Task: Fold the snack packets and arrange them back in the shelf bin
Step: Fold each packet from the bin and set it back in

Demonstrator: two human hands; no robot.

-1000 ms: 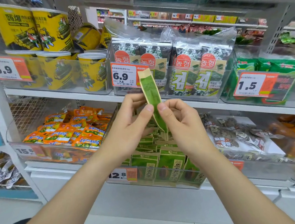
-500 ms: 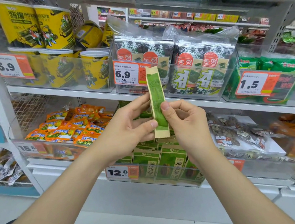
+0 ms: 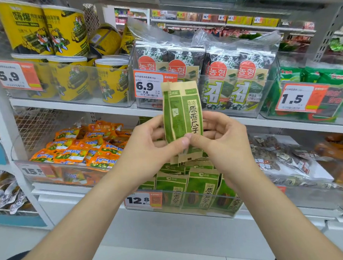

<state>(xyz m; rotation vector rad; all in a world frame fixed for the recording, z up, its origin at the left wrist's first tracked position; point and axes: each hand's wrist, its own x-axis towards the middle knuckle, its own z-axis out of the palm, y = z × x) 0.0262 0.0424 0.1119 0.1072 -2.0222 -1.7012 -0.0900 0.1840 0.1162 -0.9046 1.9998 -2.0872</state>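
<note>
**A:** What differs from a moment ago?

**B:** Then the packet [image 3: 183, 116] showed only a narrow edge. Now it is turned to the camera, with the front panel and one folded-in side both visible. It stands upright above the bin [image 3: 224, 212], in front of the 6.9 tag [image 3: 145, 86].

**A:** And the hands?

**B:** The left hand [image 3: 153, 149] and right hand [image 3: 223, 142] both pinch its lower half. The thumbs meet on the front and the fingers are behind.

**A:** What does that mean for the task?

**B:** The side fold is probably being pressed flat or checked. The packet is not yet back among the others in the bin.

**A:** Any writing?

**B:** The packet reads 原香瓜子, as do those in the bin, which carries a 12.8 tag [image 3: 138, 200]. On the far left, yellow tubs [image 3: 113, 81] sit behind a 5.9 tag [image 3: 15, 75]. The seaweed packs [image 3: 239, 87] bear 김. On the right there is a 1.5 tag [image 3: 295, 97].
</note>
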